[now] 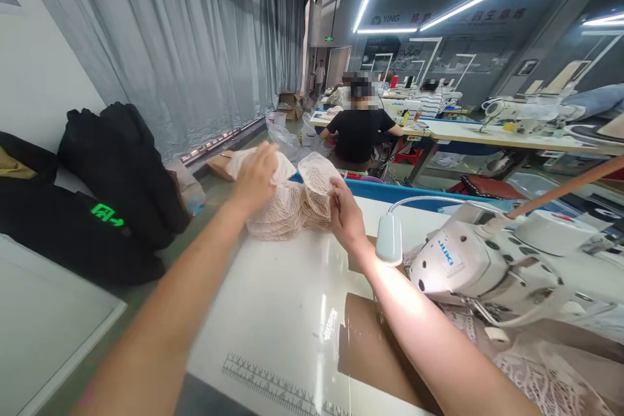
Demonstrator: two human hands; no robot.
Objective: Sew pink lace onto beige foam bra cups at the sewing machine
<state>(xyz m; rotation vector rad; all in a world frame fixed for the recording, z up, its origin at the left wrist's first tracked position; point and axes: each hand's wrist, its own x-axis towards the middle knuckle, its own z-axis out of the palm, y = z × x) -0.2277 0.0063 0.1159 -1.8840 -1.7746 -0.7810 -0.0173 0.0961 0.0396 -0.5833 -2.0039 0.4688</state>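
My right hand (347, 213) pinches the edge of a pale lace cup piece (316, 174) between thumb and fingers, holding it upright above the table's far end. My left hand (257, 179) is smeared by motion in front of another pale lace piece (285, 170); whether it grips that piece I cannot tell. Below both hands, stacked lace cup pieces (275, 218) lie in two piles side by side on the white table (273, 279).
A JUKI sewing machine (448, 257) stands to the right, with a small lamp (389, 239) beside my right forearm. Lace fabric (546, 377) lies at the lower right. Black cloth (117, 169) hangs at the left. A co-worker in a black shirt (361, 133) sits ahead.
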